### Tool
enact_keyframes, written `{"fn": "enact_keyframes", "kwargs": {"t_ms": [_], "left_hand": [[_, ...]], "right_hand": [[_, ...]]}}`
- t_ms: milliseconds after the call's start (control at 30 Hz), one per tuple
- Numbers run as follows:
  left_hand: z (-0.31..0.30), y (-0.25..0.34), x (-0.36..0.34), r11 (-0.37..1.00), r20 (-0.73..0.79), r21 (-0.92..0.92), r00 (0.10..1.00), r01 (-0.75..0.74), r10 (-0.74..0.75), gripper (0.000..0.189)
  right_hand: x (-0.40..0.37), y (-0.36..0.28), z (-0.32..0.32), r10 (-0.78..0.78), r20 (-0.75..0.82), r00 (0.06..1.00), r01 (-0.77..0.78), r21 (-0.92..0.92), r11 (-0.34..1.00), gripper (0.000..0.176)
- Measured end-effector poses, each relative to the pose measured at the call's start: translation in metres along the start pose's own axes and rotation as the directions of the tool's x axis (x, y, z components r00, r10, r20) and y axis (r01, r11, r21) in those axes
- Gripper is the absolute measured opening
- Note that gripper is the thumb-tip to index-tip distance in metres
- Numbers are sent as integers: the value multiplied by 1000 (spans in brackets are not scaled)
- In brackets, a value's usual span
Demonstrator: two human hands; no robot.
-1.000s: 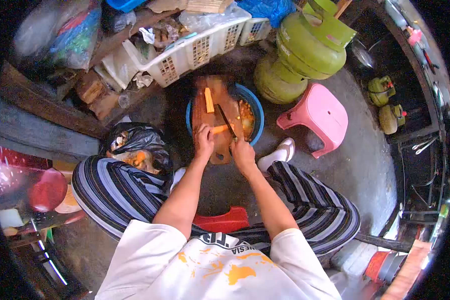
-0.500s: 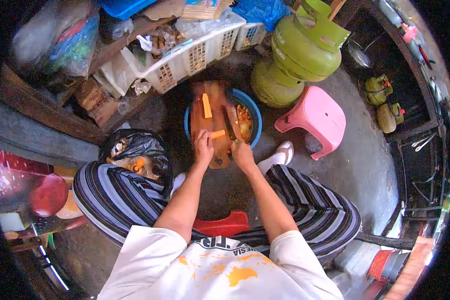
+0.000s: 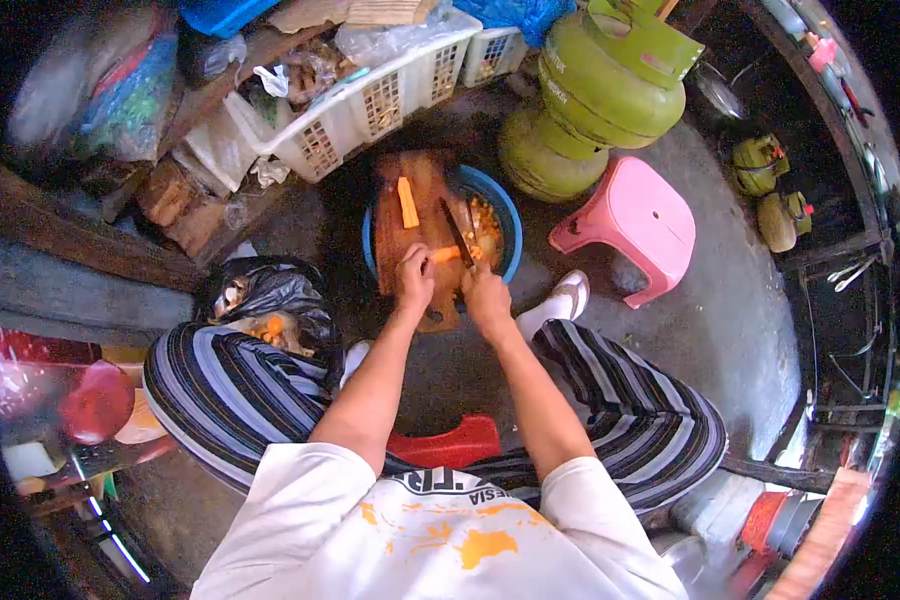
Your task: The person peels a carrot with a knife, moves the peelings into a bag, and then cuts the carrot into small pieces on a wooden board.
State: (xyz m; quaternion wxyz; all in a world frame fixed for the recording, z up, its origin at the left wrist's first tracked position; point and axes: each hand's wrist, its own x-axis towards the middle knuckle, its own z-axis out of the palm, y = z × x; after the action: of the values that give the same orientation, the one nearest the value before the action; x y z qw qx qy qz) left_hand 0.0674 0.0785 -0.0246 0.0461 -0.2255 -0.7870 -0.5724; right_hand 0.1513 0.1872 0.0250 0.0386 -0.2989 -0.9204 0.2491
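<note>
My left hand (image 3: 415, 280) has its fingers closed on a carrot stick (image 3: 444, 255), pressing it to a wooden cutting board (image 3: 430, 182). My right hand (image 3: 486, 298) grips a knife (image 3: 456, 228), its blade pointing away from me at the right end of the stick. Small orange bits lie beside the blade near its handle. Farther up the board rests a second, thicker carrot stick (image 3: 408, 203). The board lies across a blue basin (image 3: 516, 245), covering much of it. Diced orange pieces (image 3: 486, 222) show inside the basin on the right.
Right of the basin stand a pink stool (image 3: 635, 215) and green gas cylinders (image 3: 610, 90). White plastic crates (image 3: 370, 100) line the back. A black plastic bag (image 3: 290, 290) with orange scraps sits by my left knee. Beneath me is a red seat (image 3: 450, 443).
The knife blade has shifted left onto the end of the carrot stick, from beside it. My right hand has moved slightly up. My left hand still holds the stick.
</note>
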Motion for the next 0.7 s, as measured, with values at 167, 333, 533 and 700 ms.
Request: {"fn": "enact_keyframes", "kwargs": {"t_ms": [167, 333, 533, 700], "left_hand": [[2, -4, 4, 996, -44, 13, 995, -85, 86, 14], [-1, -1, 4, 999, -8, 25, 999, -38, 38, 16], [-2, 6, 2, 999, -9, -32, 1000, -18, 18, 14], [3, -9, 3, 999, -8, -34, 999, -41, 41, 11]], "right_hand": [[-9, -13, -11, -4, -13, 1000, 4, -17, 1000, 33], [-2, -10, -1, -16, 24, 1000, 16, -4, 1000, 35], [-18, -23, -9, 18, 39, 999, -15, -63, 998, 35], [7, -10, 10, -31, 48, 998, 33, -29, 999, 36]]}}
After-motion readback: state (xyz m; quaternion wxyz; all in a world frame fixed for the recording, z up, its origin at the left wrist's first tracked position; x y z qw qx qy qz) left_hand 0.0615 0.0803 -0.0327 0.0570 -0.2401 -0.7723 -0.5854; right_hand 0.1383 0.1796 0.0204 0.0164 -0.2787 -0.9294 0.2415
